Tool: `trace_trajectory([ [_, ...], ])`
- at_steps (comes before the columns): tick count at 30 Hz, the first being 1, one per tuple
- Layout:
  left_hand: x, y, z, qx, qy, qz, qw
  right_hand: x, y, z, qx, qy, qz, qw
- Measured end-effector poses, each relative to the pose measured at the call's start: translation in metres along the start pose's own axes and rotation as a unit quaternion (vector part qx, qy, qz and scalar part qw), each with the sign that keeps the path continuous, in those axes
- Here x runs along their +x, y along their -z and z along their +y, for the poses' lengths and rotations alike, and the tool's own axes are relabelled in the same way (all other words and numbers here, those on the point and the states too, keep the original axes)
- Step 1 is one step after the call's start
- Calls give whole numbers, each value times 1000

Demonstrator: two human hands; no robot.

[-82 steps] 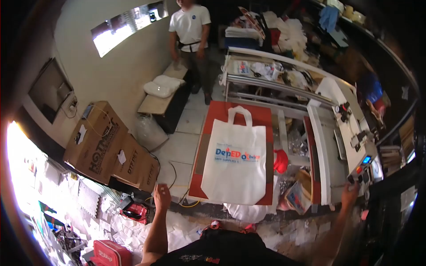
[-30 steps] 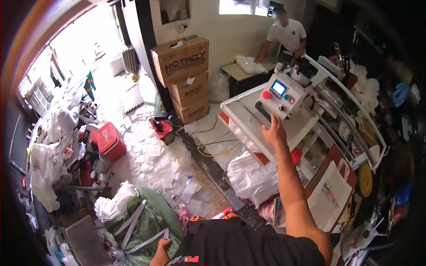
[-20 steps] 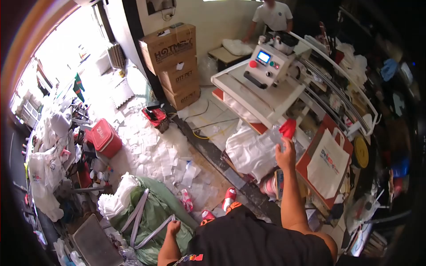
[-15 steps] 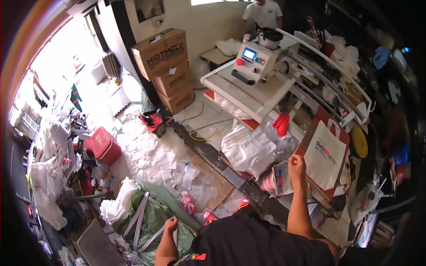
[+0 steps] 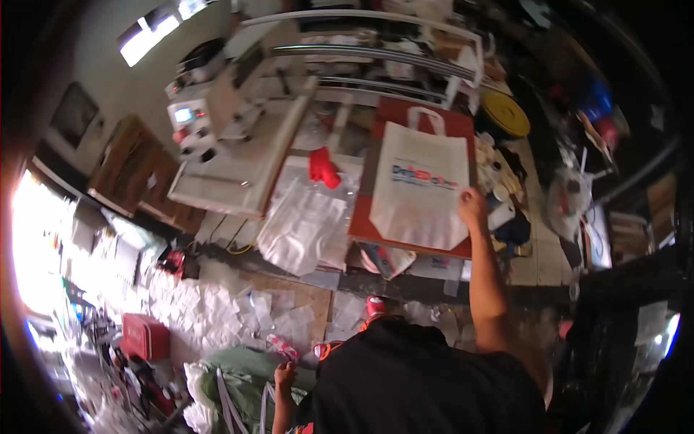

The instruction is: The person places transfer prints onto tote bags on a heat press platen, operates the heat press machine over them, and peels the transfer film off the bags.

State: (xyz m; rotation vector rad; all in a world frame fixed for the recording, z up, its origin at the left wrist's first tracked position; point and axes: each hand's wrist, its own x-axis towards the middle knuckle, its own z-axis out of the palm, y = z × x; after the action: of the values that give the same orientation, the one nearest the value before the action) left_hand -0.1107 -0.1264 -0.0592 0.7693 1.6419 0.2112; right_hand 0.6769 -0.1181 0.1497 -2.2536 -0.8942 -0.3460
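A cream tote bag [image 5: 416,206] with blue and red lettering lies flat on a red-brown press board [image 5: 365,195], its handles pointing away from me. My right hand [image 5: 473,208] is at the bag's right edge, fingers closed on it. Low in the view, my left hand [image 5: 285,376] is curled into a loose fist beside a green sack [image 5: 242,365]; nothing sticks out of it. A red glove [image 5: 323,168] rests left of the board, by a pile of white bags [image 5: 300,224] partly under clear plastic.
The heat press [image 5: 217,170] with its lit control box stands left of the board, metal rails [image 5: 369,59] behind. A yellow round lid [image 5: 504,114] is at the right. Paper sheets [image 5: 195,304] litter the floor near a red cooler [image 5: 144,336]. Cartons [image 5: 137,166] stand far left.
My view has swung right, so the press and board now sit further left. My right hand has gone from the air near the board to the tote bag's edge. My left hand stays low, closed.
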Motion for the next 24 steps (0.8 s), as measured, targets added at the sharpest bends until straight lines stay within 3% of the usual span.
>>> trace_trajectory([
  [3, -18, -32, 27, 138, -15, 21, 990, 35, -14, 17, 10, -25, -24, 999],
  [7, -44, -44, 45, 122, -30, 36, 991, 68, -34, 26, 6, -12, -40, 999],
  [11, -50, -27, 45, 111, -34, 48, 992, 99, -47, 30, -49, -17, -149, 988],
  [14, -58, -21, 43, 37, -11, 70, 997, 106, -60, 38, -106, 2, -140, 985],
  [18, -64, -24, 32, 52, 0, 105, 993, 117, -67, 46, -99, -1, -162, 982],
  [20, -60, -28, 19, 77, 6, 97, 992, 125, -69, 48, -93, -64, -229, 967],
  [24, -66, -33, 7, 66, 20, 80, 994, 102, -50, 17, -96, 23, -133, 986],
])
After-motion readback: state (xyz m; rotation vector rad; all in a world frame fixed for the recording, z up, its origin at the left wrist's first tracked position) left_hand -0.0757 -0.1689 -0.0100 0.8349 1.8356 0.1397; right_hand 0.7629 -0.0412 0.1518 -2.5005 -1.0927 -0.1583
